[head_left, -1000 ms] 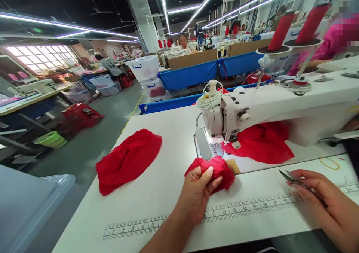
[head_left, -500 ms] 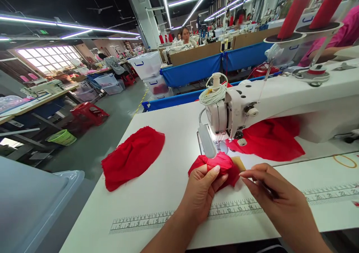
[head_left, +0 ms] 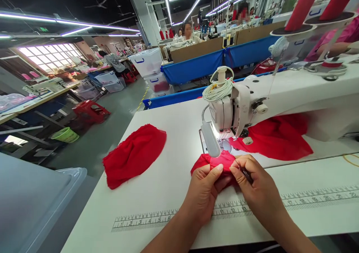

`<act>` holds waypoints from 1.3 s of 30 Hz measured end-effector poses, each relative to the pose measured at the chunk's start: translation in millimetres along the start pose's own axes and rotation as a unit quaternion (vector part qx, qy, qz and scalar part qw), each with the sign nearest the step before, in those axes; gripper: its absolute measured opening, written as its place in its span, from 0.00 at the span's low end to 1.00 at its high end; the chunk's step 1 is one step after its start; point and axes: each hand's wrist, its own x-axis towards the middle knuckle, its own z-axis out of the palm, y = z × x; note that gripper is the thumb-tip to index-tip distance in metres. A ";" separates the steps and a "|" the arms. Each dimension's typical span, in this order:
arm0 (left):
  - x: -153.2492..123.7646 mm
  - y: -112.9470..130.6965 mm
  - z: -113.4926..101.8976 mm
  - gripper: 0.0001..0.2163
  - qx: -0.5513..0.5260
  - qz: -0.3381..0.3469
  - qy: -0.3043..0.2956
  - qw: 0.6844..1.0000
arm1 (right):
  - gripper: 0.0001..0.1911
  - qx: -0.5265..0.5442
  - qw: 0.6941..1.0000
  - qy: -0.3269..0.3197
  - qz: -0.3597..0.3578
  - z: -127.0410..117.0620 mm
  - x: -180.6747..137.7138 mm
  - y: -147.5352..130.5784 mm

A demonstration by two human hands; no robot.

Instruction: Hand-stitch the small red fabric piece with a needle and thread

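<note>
My left hand (head_left: 202, 193) is closed on a small bunched piece of red fabric (head_left: 211, 162) lying just in front of the needle area of a white sewing machine (head_left: 252, 99). My right hand (head_left: 258, 187) has come against the same piece from the right, its fingers pinched round a thin dark metal tool (head_left: 246, 175), likely thread snips, whose tip touches the fabric. Both hands rest on the white table (head_left: 157, 204), above a printed ruler strip (head_left: 146, 220).
A larger red fabric piece (head_left: 134, 155) lies to the left on the table. More red fabric (head_left: 280, 139) sits under the machine arm. Red thread cones (head_left: 304, 2) stand behind. A clear plastic bin (head_left: 30, 204) is at the lower left. Other people work at distant stations.
My right hand moved left from the table's right side, carrying the metal tool, and now meets the red piece held by my left hand. The view shifted slightly right.
</note>
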 end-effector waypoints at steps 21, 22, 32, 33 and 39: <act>1.6 -3.0 -5.5 0.08 -0.016 0.007 0.029 0.999 | 0.13 0.031 0.988 0.015 0.148 -13.7 -9.3 -6.6; 1.2 -2.4 -5.0 0.08 -0.019 0.008 0.030 0.999 | 0.12 0.027 0.989 0.016 0.147 -14.5 -10.5 -8.3; 0.4 -1.0 -3.8 0.07 -0.034 -0.008 0.022 0.999 | 0.18 -0.070 0.993 0.003 0.092 -13.4 -38.5 2.7; 0.5 -1.1 -4.1 0.07 -0.034 -0.011 0.020 0.999 | 0.18 -0.082 0.993 0.002 0.079 -11.5 -39.4 4.5; 2.1 -0.4 -5.5 0.07 -0.036 -0.015 0.021 0.999 | 0.18 -0.141 0.990 0.019 0.011 -2.2 -37.2 15.8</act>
